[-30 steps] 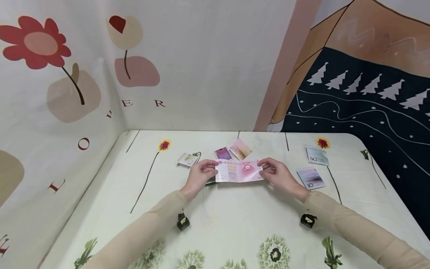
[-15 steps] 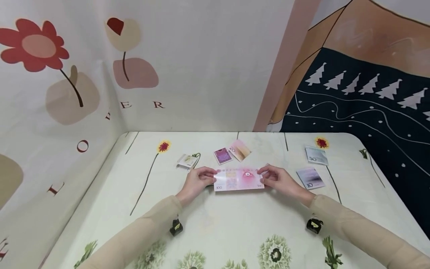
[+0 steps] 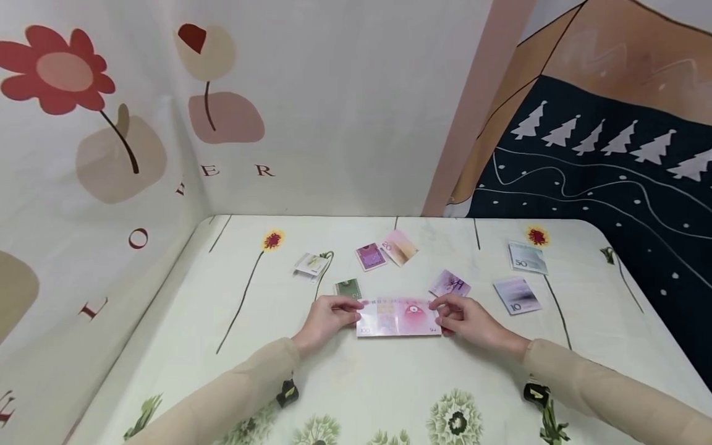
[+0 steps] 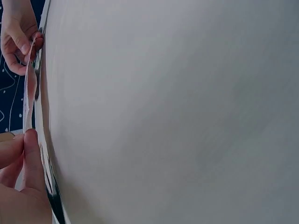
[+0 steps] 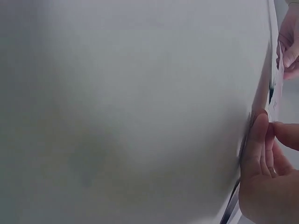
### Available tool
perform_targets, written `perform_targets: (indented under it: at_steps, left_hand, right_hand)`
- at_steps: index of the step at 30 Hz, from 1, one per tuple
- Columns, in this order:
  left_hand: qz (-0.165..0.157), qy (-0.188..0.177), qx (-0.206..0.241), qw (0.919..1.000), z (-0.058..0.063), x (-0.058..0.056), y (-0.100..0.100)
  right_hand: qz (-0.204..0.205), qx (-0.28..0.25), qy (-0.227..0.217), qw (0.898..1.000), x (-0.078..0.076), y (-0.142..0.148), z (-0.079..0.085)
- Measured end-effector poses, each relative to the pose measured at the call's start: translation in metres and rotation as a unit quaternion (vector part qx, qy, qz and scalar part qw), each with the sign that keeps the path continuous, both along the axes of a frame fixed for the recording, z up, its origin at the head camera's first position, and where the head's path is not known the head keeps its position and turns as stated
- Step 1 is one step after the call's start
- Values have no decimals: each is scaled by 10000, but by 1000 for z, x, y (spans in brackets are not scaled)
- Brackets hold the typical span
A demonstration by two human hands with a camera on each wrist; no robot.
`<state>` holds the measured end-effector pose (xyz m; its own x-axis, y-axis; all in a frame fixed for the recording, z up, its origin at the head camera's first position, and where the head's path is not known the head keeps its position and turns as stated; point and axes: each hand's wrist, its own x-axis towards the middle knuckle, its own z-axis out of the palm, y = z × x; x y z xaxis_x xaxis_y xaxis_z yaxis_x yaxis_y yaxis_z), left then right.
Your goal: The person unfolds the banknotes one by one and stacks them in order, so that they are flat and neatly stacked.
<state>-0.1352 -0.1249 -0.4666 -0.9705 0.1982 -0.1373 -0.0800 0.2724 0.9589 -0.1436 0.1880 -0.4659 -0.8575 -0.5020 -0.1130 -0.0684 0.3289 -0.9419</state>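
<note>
A pink banknote marked 100 (image 3: 398, 318) is stretched flat between both hands, a fold line down its middle. My left hand (image 3: 328, 318) pinches its left end between thumb and fingers; my right hand (image 3: 473, 321) pinches the right end. Seen edge-on in the left wrist view, the banknote (image 4: 30, 88) looks slightly wavy and stands off the table. The right wrist view shows the right hand (image 5: 264, 177) gripping its near end. Just behind the left hand lies a small green folded note (image 3: 348, 288), and behind the right hand a purple folded note (image 3: 449, 282), both partly covered.
Farther back on the flowered tablecloth (image 3: 389, 389) lie a purple note (image 3: 370, 256), a note marked 20 (image 3: 398, 247) and a pale folded note (image 3: 311, 264). To the right are notes marked 50 (image 3: 527, 257) and 10 (image 3: 517, 295). A fabric wall (image 3: 334, 111) rises behind the table.
Both hands have drawn the pink banknote nearer to the body. The green note and the purple note behind it have come into view. The other notes stay put.
</note>
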Motion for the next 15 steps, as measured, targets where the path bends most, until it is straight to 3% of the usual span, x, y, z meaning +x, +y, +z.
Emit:
perform_targets:
  at_steps: [8,15]
  left_hand:
    - [-288,73,-23,9996,-1,8,1]
    - [-577,217,-516,9968,-4,7,4]
  right_hand:
    - [221,186,64,9996,7,3,7]
    - [333,373,122,9987,9,9,5]
